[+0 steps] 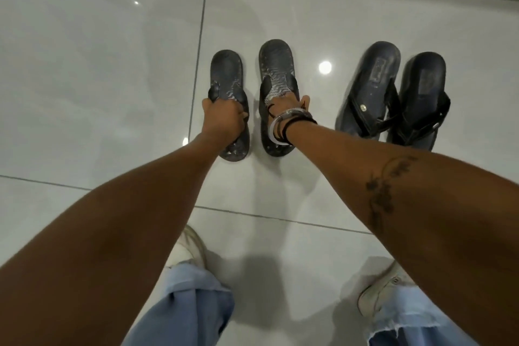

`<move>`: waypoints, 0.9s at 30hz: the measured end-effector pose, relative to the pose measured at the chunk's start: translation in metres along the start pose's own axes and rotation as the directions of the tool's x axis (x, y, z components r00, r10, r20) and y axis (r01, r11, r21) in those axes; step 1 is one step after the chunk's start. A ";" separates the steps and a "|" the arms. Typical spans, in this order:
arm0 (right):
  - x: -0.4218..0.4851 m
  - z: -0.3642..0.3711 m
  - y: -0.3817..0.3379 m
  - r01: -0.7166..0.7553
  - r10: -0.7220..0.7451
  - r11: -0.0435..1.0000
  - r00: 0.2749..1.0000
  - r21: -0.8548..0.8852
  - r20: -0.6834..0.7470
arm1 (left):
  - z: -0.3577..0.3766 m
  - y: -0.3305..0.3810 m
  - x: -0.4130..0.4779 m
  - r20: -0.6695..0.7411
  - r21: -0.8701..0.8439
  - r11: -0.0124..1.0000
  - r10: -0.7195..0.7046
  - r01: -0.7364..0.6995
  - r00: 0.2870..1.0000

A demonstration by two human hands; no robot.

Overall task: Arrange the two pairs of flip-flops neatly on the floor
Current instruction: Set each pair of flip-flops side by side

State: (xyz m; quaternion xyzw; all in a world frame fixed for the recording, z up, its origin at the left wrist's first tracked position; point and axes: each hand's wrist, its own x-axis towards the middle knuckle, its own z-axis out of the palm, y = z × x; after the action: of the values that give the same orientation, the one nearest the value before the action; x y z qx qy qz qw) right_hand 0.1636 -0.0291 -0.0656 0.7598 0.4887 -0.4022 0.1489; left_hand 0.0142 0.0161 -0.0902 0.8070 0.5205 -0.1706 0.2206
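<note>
Two pairs of dark flip-flops lie on the glossy tiled floor [98,78]. In the left pair, my left hand [223,119] grips the strap of the left patterned flip-flop [226,70]. My right hand [286,105], with bracelets at the wrist, holds the strap of the right patterned flip-flop [276,62]; its fingers are partly hidden under the strap. These two lie side by side with a small gap. To the right sits the second pair: a black flip-flop [373,78] tilted and overlapping its mate [421,84].
My two feet in white shoes [191,247] [384,289] and light blue jeans stand at the bottom of the view. Grey grout lines cross the white tiles, and ceiling lights reflect near the flip-flops.
</note>
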 end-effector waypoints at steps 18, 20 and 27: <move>-0.009 0.026 0.065 -0.055 0.125 0.984 0.891 0.169 -0.437 | -0.027 0.056 0.015 0.027 0.109 0.994 -0.030 0.027 0.999; 0.001 0.025 0.084 -0.125 0.154 0.985 0.947 0.116 -0.282 | -0.026 0.064 0.021 0.057 0.126 0.990 -0.076 0.068 0.995; 0.027 0.019 0.085 -0.160 0.160 0.987 0.986 0.007 -0.051 | -0.025 0.074 0.029 0.057 0.032 0.957 -0.290 0.289 0.955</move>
State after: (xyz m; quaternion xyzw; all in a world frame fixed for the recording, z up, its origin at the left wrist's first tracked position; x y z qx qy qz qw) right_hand 0.2338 -0.0645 -0.1125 0.8068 0.4291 -0.3701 0.1671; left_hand 0.0950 0.0249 -0.0709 0.7191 0.6239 -0.2320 0.1996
